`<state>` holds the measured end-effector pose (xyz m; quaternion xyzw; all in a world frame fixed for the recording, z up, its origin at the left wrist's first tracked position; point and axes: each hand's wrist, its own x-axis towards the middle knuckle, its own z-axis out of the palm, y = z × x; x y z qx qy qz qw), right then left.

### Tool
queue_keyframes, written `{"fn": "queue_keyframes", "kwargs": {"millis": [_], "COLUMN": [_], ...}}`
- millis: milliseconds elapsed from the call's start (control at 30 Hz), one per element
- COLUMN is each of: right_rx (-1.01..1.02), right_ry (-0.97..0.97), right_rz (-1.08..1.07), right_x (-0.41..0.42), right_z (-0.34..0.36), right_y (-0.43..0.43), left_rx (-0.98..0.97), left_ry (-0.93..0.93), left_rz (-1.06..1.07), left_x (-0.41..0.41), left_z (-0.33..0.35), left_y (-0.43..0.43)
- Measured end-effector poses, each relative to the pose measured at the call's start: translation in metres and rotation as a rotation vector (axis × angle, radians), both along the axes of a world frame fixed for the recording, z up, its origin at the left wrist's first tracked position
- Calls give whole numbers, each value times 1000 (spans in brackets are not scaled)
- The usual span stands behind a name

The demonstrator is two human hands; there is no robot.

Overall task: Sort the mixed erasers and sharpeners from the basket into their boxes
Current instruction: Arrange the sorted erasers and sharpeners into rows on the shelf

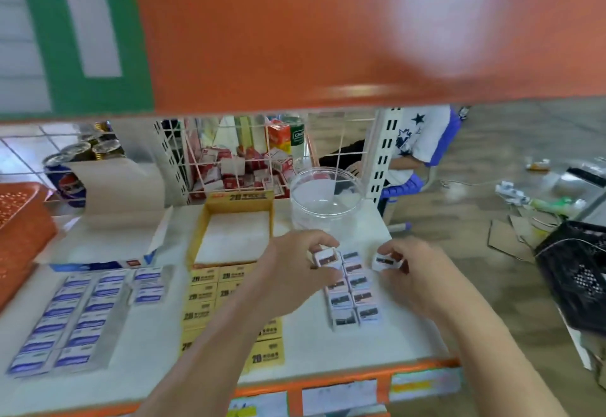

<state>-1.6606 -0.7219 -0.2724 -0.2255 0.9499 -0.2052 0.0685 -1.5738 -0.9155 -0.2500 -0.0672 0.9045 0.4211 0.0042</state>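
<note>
Boxes are filling both grips: my left hand (295, 265) is pinching a small white box (325, 256), my right hand (410, 269) a second box (387, 261). Between them the double row (352, 292) is running down-frame, its top end just beside my left hand's box.

Worktop (328, 347), left to right.
- Far left edge: basket (23, 226).
- Left: open box (121, 210) at the back, with rows of packets (65, 318) in front of it.
- Middle: second open box (232, 229), with further rows (203, 298) in front, partly under the left forearm.
- Right: jar (323, 200) at the back, with a block of small packets (355, 298) in front.

The left hand (295, 269) pinches a small packet (326, 257) at the block's far end. The right hand (406, 269) pinches another packet (387, 261) just right of the block.

Behind the worktop: wire rack (242, 167), with cans (82, 157) to its left.
</note>
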Motion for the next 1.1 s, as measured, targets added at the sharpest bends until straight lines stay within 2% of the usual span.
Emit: {"fn": "queue_keyframes", "kwargs": {"millis": [333, 633, 800, 967, 1100], "right_rx": [12, -61, -251, -267, -201], "right_ry": [-48, -21, -71, -57, -93], "right_rz": [32, 79, 98, 118, 76], "right_x": [-15, -18, -13, -9, -11], "right_z": [-10, -7, 2, 9, 10], "right_y": [-15, -10, -1, 5, 18], "left_rx": [-42, -186, -97, -36, -167], "left_ry": [6, 45, 26, 44, 33], "left_rz": [37, -47, -51, -76, -50], "left_x": [-20, -39, -42, -44, -37], "left_z": [-9, -8, -10, -10, -5], "left_y": [-1, 12, 27, 40, 30]}}
